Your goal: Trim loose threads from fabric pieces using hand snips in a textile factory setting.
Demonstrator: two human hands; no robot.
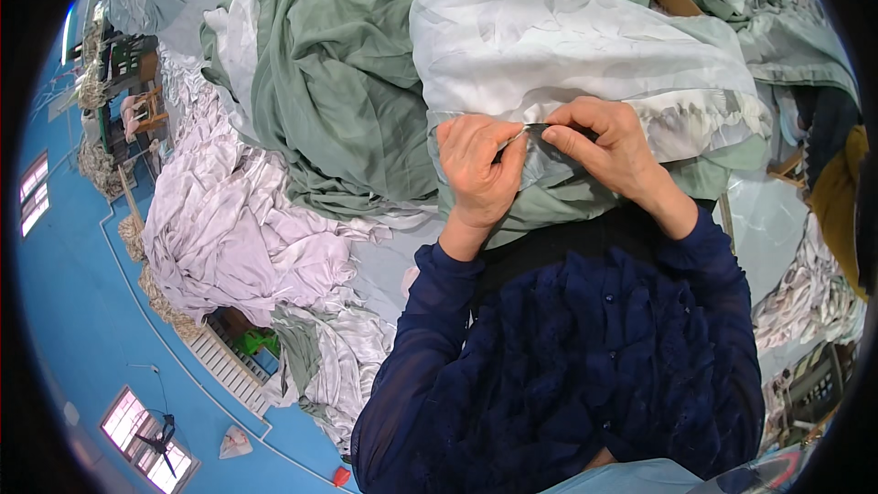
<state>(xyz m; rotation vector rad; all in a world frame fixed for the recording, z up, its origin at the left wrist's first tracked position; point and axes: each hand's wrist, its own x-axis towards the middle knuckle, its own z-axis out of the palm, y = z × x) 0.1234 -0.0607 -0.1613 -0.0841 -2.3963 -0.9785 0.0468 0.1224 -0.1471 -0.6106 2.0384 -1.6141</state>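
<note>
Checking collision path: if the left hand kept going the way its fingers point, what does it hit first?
The left hand points toward the right hand; their fingertips nearly meet at the pinched edge of the pale grey-white printed fabric, so it would likely meet that hand's fingers first. Depth is unclear.

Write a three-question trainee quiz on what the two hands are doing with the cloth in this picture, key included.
1. True or false: the left hand and the right hand pinch the same edge of the pale printed cloth.
2. Which heap lies to the person's left? A) lilac-white cloth B) red cloth C) black cloth
3. Fill in: the person's sleeves are dark ____.

Key: 1 true. 2 A, the lilac-white cloth. 3 blue, as on the left sleeve.
</note>
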